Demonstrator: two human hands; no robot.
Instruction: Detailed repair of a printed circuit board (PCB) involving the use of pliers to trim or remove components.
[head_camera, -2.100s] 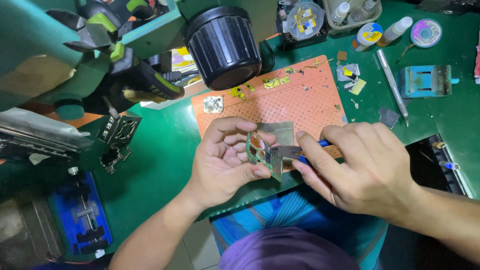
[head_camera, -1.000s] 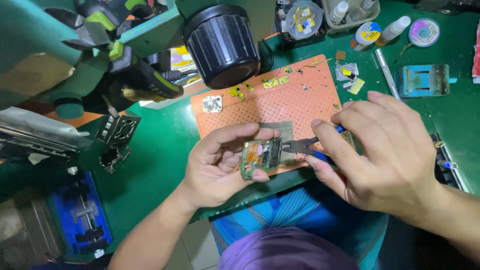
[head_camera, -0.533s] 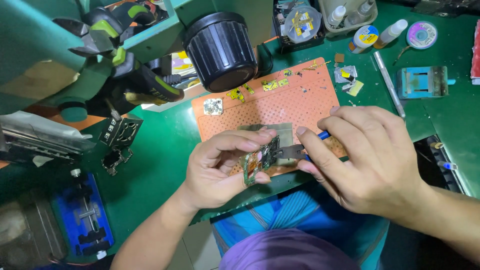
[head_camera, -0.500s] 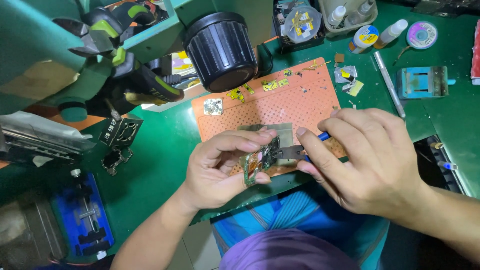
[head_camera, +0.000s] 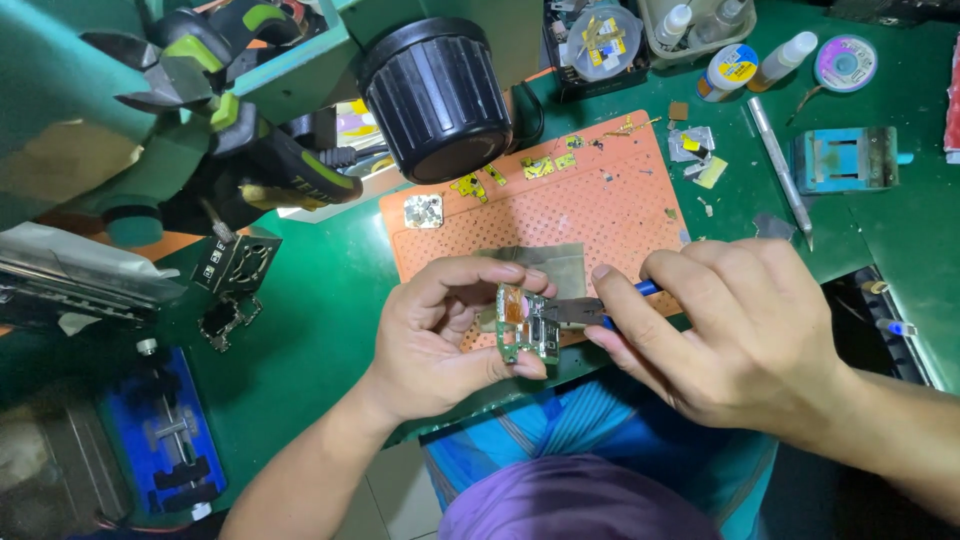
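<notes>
Above the orange mat (head_camera: 600, 215), left hand (head_camera: 440, 340) pinches a circuit board (head_camera: 522, 325); right hand (head_camera: 740, 330) grips pliers (head_camera: 575, 313).

I see the circuit board (head_camera: 524, 325) between left hand (head_camera: 440, 335) and right hand (head_camera: 740, 335), before the work mat (head_camera: 600, 205); microscope lens (head_camera: 437, 95) behind the mat, vise (head_camera: 845, 158) to its right.
</notes>
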